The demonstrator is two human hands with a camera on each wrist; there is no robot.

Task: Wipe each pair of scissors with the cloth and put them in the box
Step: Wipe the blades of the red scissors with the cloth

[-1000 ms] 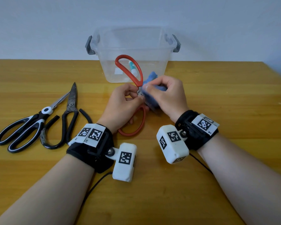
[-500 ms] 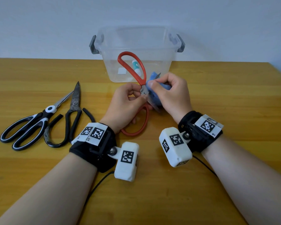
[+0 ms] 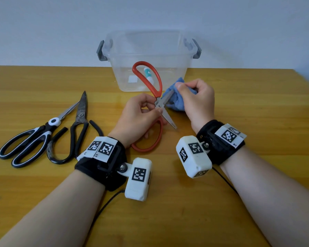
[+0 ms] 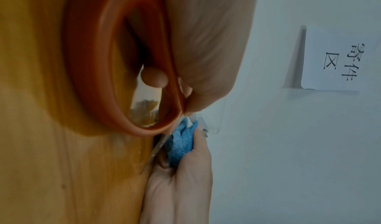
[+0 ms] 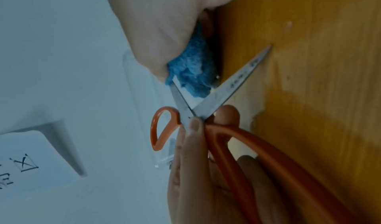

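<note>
Red-handled scissors [image 3: 158,104] are splayed open over the table, left hand [image 3: 137,118] pinching them at the pivot. Right hand [image 3: 197,98] grips the blue cloth [image 3: 176,102] round one blade, just in front of the clear box [image 3: 168,56].

Office/mailroom: wall sign [image 4: 338,61] w/ Chinese chars.

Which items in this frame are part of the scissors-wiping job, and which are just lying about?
Job:
red scissors, in the left hand
blue cloth, in the right hand
black-and-white scissors
black scissors
clear box

Lying about:
white-and-teal item in the box
wall sign
</note>
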